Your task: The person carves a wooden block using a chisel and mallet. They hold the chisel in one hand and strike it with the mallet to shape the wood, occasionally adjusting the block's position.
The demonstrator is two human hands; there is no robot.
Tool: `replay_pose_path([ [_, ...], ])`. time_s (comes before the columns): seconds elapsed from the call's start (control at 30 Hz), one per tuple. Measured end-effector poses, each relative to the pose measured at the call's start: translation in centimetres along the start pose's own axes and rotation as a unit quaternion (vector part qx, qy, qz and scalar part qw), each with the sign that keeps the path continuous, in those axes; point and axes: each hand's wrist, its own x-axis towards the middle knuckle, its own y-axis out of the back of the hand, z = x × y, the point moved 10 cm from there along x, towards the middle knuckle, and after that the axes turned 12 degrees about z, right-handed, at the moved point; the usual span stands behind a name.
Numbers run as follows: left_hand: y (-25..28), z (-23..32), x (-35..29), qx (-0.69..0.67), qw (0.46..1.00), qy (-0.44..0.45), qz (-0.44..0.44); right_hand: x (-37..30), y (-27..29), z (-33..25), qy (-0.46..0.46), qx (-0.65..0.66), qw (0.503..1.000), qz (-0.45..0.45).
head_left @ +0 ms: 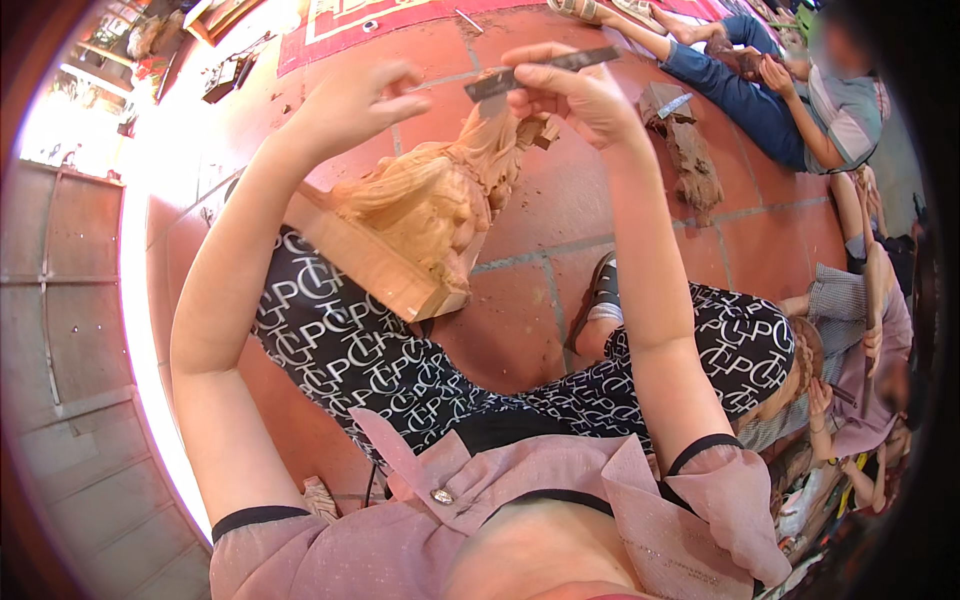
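Observation:
A pale carved wood figure (425, 215) leans across my left thigh and the floor, its thick flat base toward me. Deep folds are cut into its surface, and its far end narrows. Above that end, my right hand (575, 95) pinches a thin, dark, flat strip (540, 74) between thumb and fingers; whether it is sandpaper or a blade, I cannot tell. My left hand (365, 105) is raised to the left of the strip, apart from the carving. Its fingers are bent, with a gap between thumb and forefinger, and nothing shows in them.
Red floor tiles (520, 330) carry wood crumbs. A rough piece of wood (690, 160) lies to the right with a light blue item (674, 105) on it. Other people (835, 110) sit along the right side. A pink-red mat (345, 30) spreads at the far side.

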Motion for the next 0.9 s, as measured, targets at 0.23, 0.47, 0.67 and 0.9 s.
replay_pose_path([
  [0.23, -6.9, -6.9, -5.2, -0.106, 0.898, 0.295, -0.308, 1.1, 7.0, 8.8, -0.088, -0.044, 0.994, 0.054],
  [0.47, -7.4, -5.8, -5.3, -0.089, 0.892, 0.285, -0.34, 0.3, 3.3, 8.9, -0.043, -0.023, 0.999, -0.001],
  [0.67, -7.5, -5.6, -5.1, -0.083, 0.902, 0.267, -0.33, 0.5, 7.9, 7.8, 0.033, -0.021, 0.995, 0.087],
  [0.9, -7.9, -5.6, -5.1, -0.078, 0.901, 0.252, -0.344, -0.2, 7.1, 8.5, 0.055, -0.01, 0.996, 0.07],
])
